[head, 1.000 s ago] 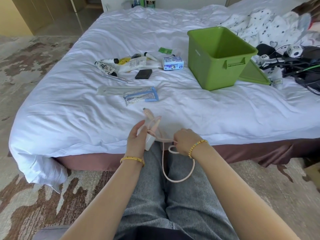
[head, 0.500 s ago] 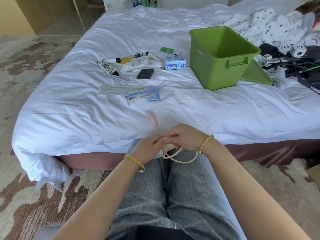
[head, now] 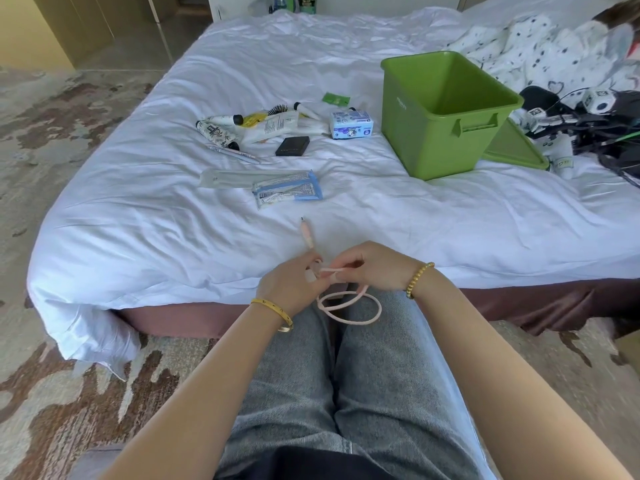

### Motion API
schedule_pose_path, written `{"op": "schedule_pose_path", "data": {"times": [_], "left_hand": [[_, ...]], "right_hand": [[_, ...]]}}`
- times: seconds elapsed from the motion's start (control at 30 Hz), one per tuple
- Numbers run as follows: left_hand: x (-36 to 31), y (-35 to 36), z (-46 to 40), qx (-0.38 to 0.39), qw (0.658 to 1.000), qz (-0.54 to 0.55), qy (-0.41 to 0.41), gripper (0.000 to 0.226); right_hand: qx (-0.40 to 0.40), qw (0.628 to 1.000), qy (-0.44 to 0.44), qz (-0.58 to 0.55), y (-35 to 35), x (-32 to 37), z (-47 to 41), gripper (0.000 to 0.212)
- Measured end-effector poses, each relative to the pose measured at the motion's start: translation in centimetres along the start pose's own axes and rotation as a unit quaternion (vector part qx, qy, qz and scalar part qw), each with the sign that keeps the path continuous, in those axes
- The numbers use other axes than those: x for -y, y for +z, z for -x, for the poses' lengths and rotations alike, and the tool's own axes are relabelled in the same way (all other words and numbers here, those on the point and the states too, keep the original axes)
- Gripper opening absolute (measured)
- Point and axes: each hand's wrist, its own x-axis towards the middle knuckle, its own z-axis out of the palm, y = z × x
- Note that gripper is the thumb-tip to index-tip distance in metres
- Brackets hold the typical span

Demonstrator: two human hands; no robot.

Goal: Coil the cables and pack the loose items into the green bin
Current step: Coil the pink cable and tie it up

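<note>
Pink cable (head: 349, 304) mid-section hidden betw. left hand (head: 289, 284) & right hand (head: 375, 268)

A: What stays unclear near the hands?

B: The left hand (head: 289, 284) covers whatever the pink cable (head: 349, 304) wraps round; only a pale sliver shows between the fingers. The right hand (head: 372, 266) hides where the cable passes under its fingers.

A: And on the bed?

B: Print on the blue-and-white box (head: 351, 124) and the tubes (head: 242, 128) is too small to read. The green lid (head: 512, 148) sits partly behind the green bin (head: 446, 116). The black cables (head: 595, 129) run off the right edge.
</note>
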Motion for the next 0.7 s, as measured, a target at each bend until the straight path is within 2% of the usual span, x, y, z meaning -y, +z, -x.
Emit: {"op": "schedule_pose_path", "data": {"times": [0.13,0.23,0.3,0.37,0.43,0.53,0.57,0.63,0.7], "left_hand": [[0.4,-0.9,-0.4,0.009,0.998,0.042,-0.047,0.036],[0.6,-1.8,-0.7,0.066,0.987,0.144,-0.016,0.014],[0.4,-2.7,-0.6,0.099,0.969,0.227,0.016,0.012],[0.1,-3.3,-0.3,0.107,0.943,0.315,0.021,0.018],[-0.2,-3.4,-0.2,0.098,0.906,0.411,0.002,0.02],[-0.8,-3.4,-0.3,0.034,0.825,0.561,-0.062,0.02],[-1.0,-3.4,-0.4,0.009,0.806,0.586,-0.083,0.019],[-1.3,-2.9,-0.5,-0.026,0.789,0.601,-0.122,0.018],[-1.6,-2.3,-0.5,-0.025,0.764,0.627,-0.15,0.018]], "right_hand": [[-0.1,0.989,0.005,0.105,-1.2,-0.6,-0.5,0.016],[-0.158,0.987,0.008,0.007,-1.9,-0.8,-0.5,0.026],[-0.162,0.985,0.019,-0.049,-1.7,-0.9,-0.6,0.033],[-0.171,0.983,0.027,-0.054,-1.3,-1.2,-0.8,0.039],[-0.16,0.986,0.036,-0.013,-0.7,-1.5,-0.9,0.043],[-0.1,0.991,0.056,0.073,0.8,-2.0,-1.0,0.043],[-0.084,0.991,0.063,0.084,1.3,-1.9,-1.0,0.042],[-0.057,0.991,0.068,0.101,2.3,-1.5,-1.1,0.039],[-0.026,0.988,0.06,0.138,3.2,-0.9,-1.4,0.033]]}}
